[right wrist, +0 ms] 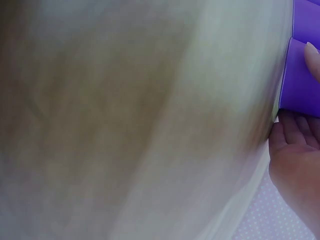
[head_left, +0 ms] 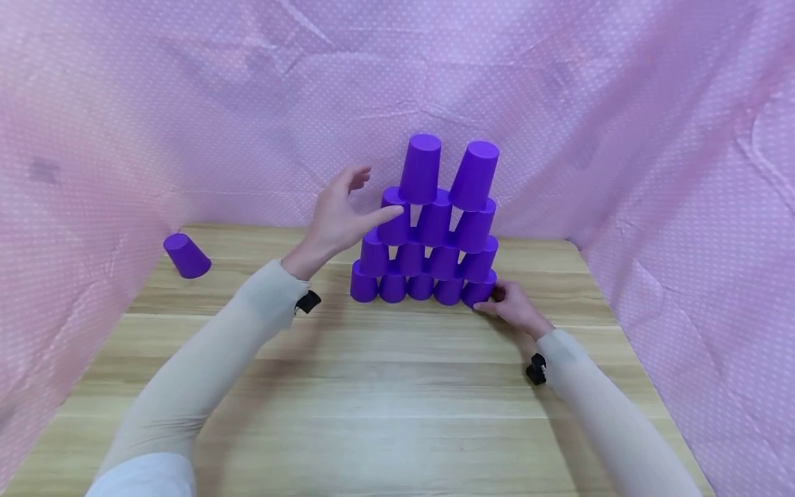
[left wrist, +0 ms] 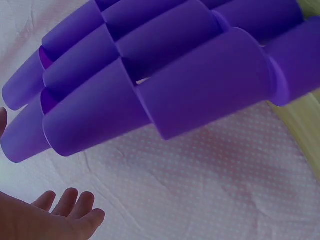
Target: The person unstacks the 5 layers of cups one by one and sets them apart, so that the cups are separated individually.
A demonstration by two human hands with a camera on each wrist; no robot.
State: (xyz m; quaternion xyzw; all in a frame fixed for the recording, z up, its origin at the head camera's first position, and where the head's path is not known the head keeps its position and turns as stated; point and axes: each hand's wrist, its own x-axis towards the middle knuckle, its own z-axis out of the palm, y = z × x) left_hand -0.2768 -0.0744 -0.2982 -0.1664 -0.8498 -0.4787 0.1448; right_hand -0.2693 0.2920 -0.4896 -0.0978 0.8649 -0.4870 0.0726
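Purple cups stand upside down in a stepped stack, with two cups side by side in the top row. My left hand is raised at the stack's left side, fingers spread and holding nothing. In the head view its thumb overlaps a cup at the left of the row below the top. Low on the right, my right hand holds the end cup of the bottom row between thumb and fingers. The right wrist view shows the thumb over that cup and the fingers at its other side.
One more purple cup stands upside down at the table's far left. The wooden table is bounded behind and at both sides by pink dotted cloth. Both wrists carry small black devices.
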